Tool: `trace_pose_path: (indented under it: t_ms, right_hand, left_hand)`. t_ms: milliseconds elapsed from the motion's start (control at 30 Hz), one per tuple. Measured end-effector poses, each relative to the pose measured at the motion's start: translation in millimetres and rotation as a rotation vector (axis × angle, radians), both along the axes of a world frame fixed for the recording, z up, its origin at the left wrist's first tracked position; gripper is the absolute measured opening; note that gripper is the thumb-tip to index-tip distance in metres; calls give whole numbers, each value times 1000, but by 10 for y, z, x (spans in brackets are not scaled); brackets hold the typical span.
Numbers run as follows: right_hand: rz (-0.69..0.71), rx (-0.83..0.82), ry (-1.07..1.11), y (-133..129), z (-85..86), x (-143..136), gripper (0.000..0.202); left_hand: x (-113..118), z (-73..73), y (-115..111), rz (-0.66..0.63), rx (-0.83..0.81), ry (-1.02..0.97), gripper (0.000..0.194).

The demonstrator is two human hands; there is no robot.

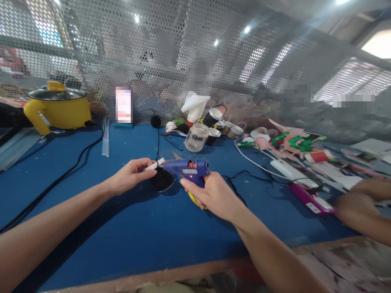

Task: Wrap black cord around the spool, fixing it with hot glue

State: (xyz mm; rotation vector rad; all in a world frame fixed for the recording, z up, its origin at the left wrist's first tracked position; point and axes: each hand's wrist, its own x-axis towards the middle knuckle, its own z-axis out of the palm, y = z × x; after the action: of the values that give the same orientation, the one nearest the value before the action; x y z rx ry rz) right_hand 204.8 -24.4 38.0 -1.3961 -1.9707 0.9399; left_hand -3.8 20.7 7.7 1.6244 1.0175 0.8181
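Two hands work over the blue table [131, 228]: your left [139, 175] pinches a white strip [155, 164] by the black piece [163, 179]; your right [210, 193] grips the glue gun [186, 167], nozzle leftward, near the strip.

Bright ceiling lights [342, 1] glare above the perforated screen [171, 61] — streaky at upper right; soft shadows darken the blue tabletop [122, 236] below it, and the edges look stretched and blurred.
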Motion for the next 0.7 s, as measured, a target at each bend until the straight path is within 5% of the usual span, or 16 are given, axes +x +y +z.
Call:
trace_pose_path:
  t_ms: [700]
  right_hand:
    - [8, -56, 9, 71, 5, 65, 27]
  left_hand:
    - [-26, -40, 24, -76, -27, -86, 18]
